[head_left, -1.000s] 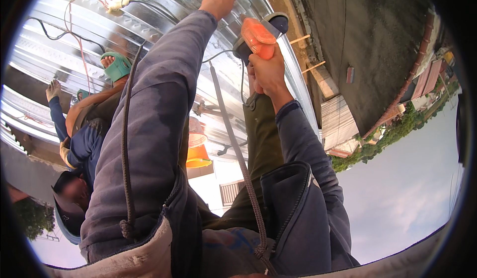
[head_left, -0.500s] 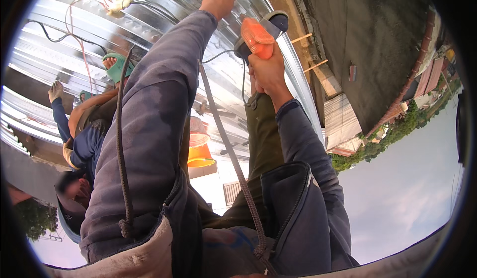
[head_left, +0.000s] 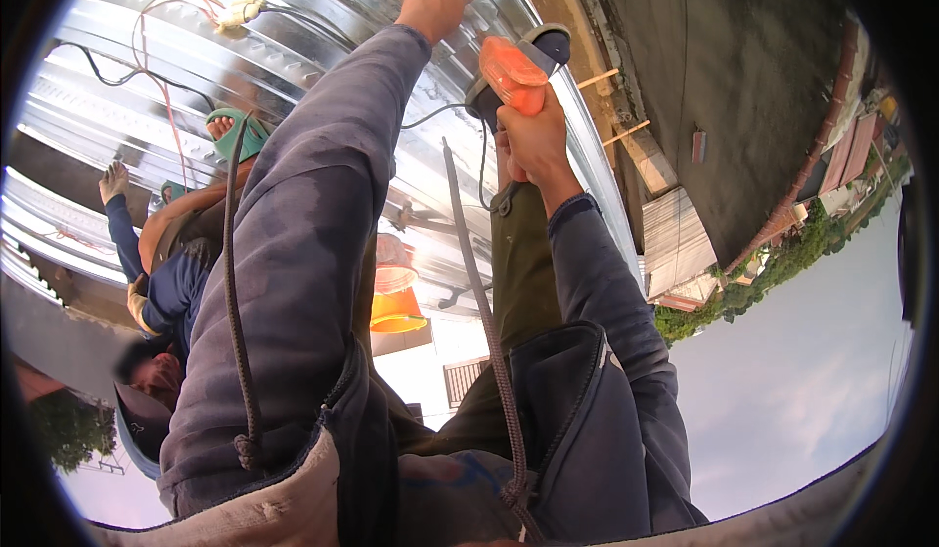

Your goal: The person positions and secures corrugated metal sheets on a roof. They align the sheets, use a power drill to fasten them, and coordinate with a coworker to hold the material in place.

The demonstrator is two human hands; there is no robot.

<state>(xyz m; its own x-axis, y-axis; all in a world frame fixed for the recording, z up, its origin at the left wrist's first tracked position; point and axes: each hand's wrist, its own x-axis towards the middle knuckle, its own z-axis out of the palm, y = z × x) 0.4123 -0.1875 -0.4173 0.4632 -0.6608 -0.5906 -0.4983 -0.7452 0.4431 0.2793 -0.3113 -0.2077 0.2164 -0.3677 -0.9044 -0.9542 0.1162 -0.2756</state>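
Observation:
My right hand is wrapped round the grip of an orange power drill. The drill's front end points up the view, over the shiny ribbed metal sheet; its tip is hard to make out. A dark cord hangs below the grip. To the left of the drill, my left hand reaches out over the sheet with fingers stretched, apparently resting on it. A grey shoe is partly hidden behind the drill.
At left, another person in dark blue clothes and green sandals sits on the sheets. A pale cable connector lies with loose wires. Orange buckets are below. The sheet's edge drops off at right, beside a dark roof.
Both hands and the drill appear slightly further right and a little lower. The hanging jacket cord has swung right. My right hand keeps its hold on the drill.

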